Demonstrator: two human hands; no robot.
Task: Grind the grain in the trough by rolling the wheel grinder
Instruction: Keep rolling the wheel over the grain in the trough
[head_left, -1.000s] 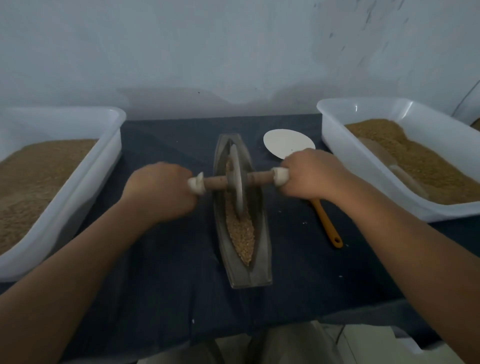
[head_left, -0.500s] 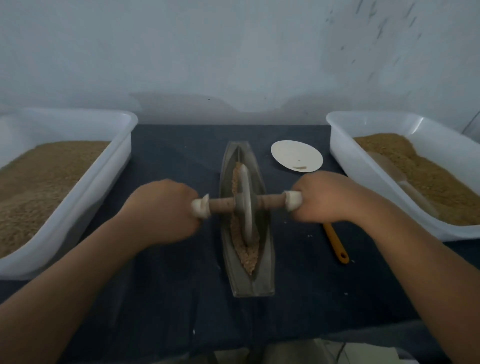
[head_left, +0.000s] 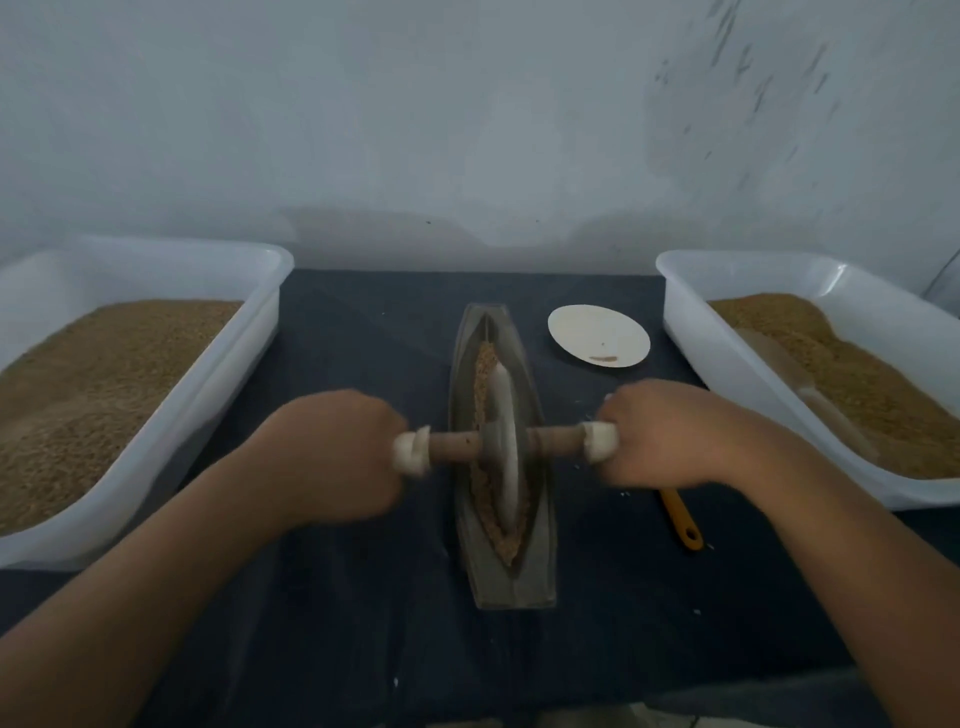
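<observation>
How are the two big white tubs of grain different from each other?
The left tub holds grain lying fairly flat; the right tub has its grain heaped into a slope. A pale long thing lies on the grain in the right tub; nothing like it shows in the left tub. Both are white plastic, hold brown grain and stand on the dark cloth.

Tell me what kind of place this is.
Likely a makeshift grain-grinding workstation against a plain wall: a boat-shaped trough holding a wheel grinder, flanked by the grain-filled left tub and right tub.
</observation>
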